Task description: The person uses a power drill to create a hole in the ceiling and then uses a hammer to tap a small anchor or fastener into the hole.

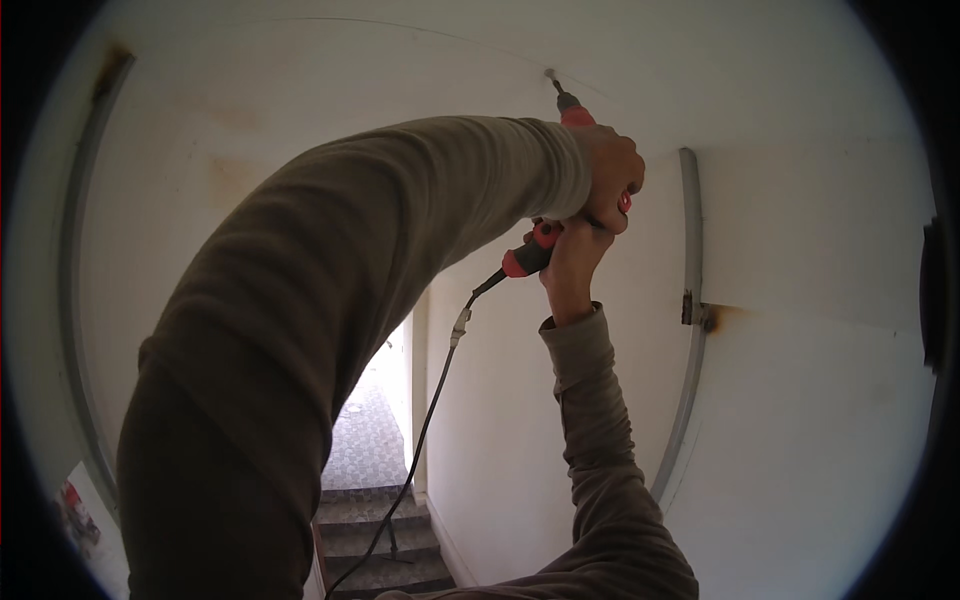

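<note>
Overhead, a red and black corded power drill is raised with its bit tilted up. The tip of the bit meets the white surface above at a small dark spot. My left hand is wrapped round the drill's body near the chuck, the arm crossing from the left. Lower down, my right hand grips the drill by its handle, partly hiding it. From the handle's end runs a dark cord, with a pale connector along it.
Grey conduits run down the wall at right and left. Rust stains mark the wall near a bracket. Below me are stairs and a bright doorway with a patterned floor. A dark object is at the right edge.
</note>
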The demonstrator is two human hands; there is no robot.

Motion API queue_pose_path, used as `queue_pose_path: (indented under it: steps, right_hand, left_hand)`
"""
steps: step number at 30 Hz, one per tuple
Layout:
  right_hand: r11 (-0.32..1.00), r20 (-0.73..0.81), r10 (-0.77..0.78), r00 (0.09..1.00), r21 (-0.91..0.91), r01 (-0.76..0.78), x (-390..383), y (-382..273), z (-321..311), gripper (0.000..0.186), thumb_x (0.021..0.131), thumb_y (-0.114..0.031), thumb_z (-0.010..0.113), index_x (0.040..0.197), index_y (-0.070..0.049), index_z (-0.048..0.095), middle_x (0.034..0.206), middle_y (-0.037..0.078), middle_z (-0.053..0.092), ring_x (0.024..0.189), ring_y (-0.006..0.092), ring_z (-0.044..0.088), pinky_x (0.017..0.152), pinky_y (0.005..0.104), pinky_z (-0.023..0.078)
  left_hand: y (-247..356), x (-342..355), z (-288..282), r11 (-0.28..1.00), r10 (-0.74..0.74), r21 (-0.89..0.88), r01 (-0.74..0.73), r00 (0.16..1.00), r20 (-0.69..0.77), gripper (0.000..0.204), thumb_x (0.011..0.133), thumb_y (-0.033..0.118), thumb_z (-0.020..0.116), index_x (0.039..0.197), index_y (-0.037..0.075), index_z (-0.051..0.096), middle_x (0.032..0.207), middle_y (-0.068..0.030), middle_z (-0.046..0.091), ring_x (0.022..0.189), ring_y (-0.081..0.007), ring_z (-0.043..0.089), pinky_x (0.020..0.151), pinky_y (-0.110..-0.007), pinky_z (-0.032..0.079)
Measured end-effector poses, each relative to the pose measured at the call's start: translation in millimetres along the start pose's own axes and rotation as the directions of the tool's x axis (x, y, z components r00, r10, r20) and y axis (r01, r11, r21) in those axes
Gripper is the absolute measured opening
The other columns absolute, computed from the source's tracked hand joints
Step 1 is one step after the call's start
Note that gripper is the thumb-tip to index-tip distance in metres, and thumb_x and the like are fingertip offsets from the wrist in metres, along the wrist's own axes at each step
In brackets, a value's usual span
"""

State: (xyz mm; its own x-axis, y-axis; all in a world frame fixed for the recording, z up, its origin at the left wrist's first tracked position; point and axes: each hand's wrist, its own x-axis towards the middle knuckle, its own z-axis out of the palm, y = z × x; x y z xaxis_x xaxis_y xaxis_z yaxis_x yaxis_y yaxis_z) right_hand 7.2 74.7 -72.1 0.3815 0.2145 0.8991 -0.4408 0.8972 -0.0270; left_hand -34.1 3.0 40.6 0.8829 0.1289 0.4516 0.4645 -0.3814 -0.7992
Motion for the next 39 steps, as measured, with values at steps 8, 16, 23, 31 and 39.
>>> queue_pose_path:
  steps: [8, 16, 23, 31, 39]
  right_hand:
    - [1.0, 0.021, 0.018, 1.0, 0.006, -0.018, 1, -1, 2, 0.028, 0.079, -0.002, 0.06, 0.105, 0.001, 0.05, 0.078, 0.011, 0.058, 0.056, 0.0208, 0.06, 0.044, 0.0338, 0.052]
    - [0.999, 0.046, -0.011, 0.999, -0.048, 0.013, 1, -2, 0, 0.028, 0.081, -0.003, 0.06, 0.106, 0.003, 0.051, 0.08, 0.012, 0.06, 0.056, 0.0203, 0.06, 0.045, 0.0343, 0.055]
    - [0.997, -0.034, -0.02, 0.999, -0.072, 0.018, 1, 5, -1, 0.028, 0.079, -0.002, 0.06, 0.105, 0.003, 0.052, 0.08, 0.012, 0.06, 0.056, 0.0214, 0.06, 0.046, 0.0336, 0.054]
    - [0.996, 0.004, -0.029, 1.0, -0.085, 0.029, -1, 4, 2, 0.022, 0.077, 0.0, 0.059, 0.099, 0.003, 0.054, 0.076, 0.011, 0.059, 0.056, 0.0212, 0.06, 0.045, 0.0339, 0.053]
    - [0.988, 0.038, -0.085, 0.996, -0.122, 0.089, 6, 13, -8, 0.024, 0.078, -0.002, 0.059, 0.101, 0.003, 0.054, 0.078, 0.011, 0.06, 0.058, 0.0224, 0.062, 0.045, 0.0347, 0.054]
  left_hand:
    - [-3, -1, 2, 1.0, 0.018, -0.002, -0.018, 0.997, -0.082, 0.056, 0.07, 0.044, 0.074, 0.109, 0.003, 0.075, 0.103, -0.0164, 0.073, 0.097, -0.0354, 0.071, 0.085, -0.045, 0.058]
    - [-3, -1, 1, 1.0, 0.029, -0.003, -0.029, 0.999, -0.031, 0.058, 0.069, 0.045, 0.074, 0.11, 0.005, 0.074, 0.1, -0.0164, 0.074, 0.094, -0.0357, 0.072, 0.083, -0.045, 0.058]
    - [0, -6, -3, 1.0, 0.023, -0.022, -0.022, 1.0, 0.017, 0.058, 0.069, 0.045, 0.074, 0.11, 0.004, 0.074, 0.097, -0.016, 0.075, 0.092, -0.0343, 0.072, 0.082, -0.044, 0.059]
    - [-7, -13, 8, 0.998, 0.035, -0.041, -0.041, 0.992, -0.121, 0.055, 0.072, 0.045, 0.073, 0.11, 0.005, 0.075, 0.101, -0.016, 0.074, 0.095, -0.0349, 0.071, 0.085, -0.044, 0.058]
    - [-4, -14, 6, 0.999, 0.018, -0.033, -0.022, 0.995, -0.103, 0.055, 0.072, 0.045, 0.073, 0.109, 0.004, 0.074, 0.1, -0.0158, 0.074, 0.096, -0.0352, 0.071, 0.086, -0.045, 0.057]
